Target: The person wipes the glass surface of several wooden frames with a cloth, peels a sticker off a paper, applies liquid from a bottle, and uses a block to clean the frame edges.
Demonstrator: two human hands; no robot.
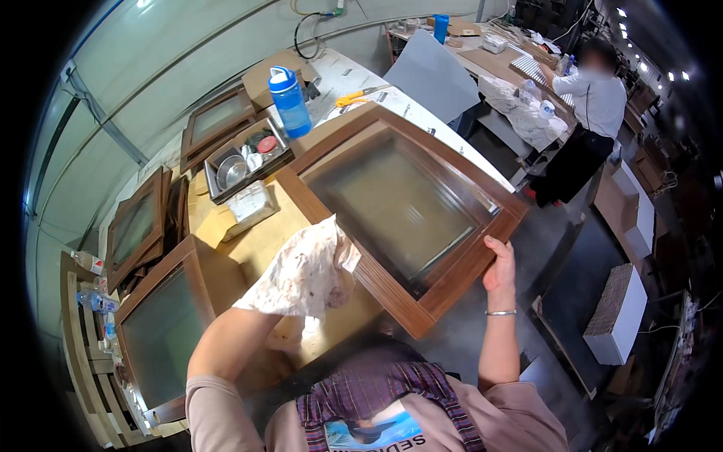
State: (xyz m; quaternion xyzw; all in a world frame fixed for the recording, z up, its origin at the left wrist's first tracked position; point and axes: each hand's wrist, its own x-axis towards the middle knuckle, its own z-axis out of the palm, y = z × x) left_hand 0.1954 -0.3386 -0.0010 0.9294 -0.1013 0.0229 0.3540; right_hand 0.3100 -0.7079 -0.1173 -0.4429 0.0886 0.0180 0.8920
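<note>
A brown wooden framed glass door panel is tilted in front of me over the table. My right hand grips its near right corner, thumb on the face of the wood. A stained white rag covers my left hand beside the panel's left rail. The cloth is bunched round that hand and hides its fingers.
On the table stand a blue water bottle, a tray of small containers and a yellow-handled tool. More framed panels lean at the left. A co-worker stands at another bench, far right. White-faced boards lie at the right.
</note>
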